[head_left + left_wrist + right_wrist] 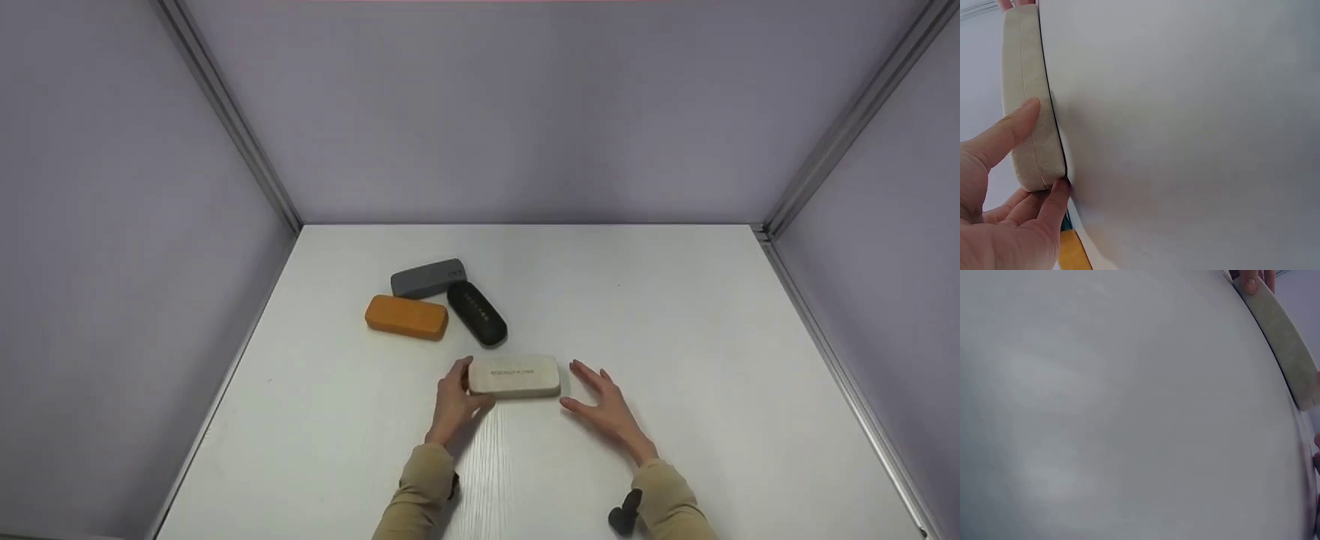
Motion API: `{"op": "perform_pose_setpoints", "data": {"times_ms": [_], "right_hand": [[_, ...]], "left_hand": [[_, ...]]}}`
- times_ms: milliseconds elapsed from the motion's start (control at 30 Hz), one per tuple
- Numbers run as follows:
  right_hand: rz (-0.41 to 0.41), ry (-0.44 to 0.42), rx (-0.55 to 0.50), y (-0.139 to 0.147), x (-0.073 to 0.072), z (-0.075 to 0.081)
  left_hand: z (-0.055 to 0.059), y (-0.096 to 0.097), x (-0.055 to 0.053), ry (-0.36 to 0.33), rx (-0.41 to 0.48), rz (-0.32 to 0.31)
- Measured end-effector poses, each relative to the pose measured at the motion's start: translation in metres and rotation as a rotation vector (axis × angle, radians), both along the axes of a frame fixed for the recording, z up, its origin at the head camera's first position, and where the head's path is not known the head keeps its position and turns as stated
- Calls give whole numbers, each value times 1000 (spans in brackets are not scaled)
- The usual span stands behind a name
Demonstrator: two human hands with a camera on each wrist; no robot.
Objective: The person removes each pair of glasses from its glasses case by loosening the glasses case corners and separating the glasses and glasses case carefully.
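Note:
A cream glasses case (514,376) with small lettering on its lid lies closed on the white table. My left hand (454,401) holds its left end, the thumb (1022,121) against the front side and the fingers round the end. To the right, my right hand (606,409) stands just off the other end, thumb and fingers spread apart with nothing between them. The right wrist view catches the case's long front side, with left-hand fingertips at its far end.
Behind the cream case lie a black glasses case (477,313), an orange one (406,317) and a grey one (427,279), grouped close together. Pale panels enclose the white table (675,300) at the back and sides, with metal rails along the corners.

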State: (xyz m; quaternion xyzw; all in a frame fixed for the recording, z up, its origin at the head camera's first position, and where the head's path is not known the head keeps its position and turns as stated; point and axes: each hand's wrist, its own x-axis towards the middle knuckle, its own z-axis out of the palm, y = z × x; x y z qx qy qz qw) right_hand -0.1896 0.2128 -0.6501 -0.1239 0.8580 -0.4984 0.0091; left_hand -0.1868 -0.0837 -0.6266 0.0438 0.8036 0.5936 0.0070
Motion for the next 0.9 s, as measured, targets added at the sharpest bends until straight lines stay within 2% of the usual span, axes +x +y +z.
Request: {"op": "perform_pose_setpoints", "data": {"times_ms": [267, 633, 900], "right_hand": [[5, 30, 24, -1, -3, 2], [-36, 2, 51, 2, -9, 1], [-51, -35, 42, 2, -11, 2]], "left_hand": [[0, 13, -5, -17, 35, -28], [-1, 21, -11, -39, 99, -102], [-3, 22, -14, -32, 144, -132]]}}
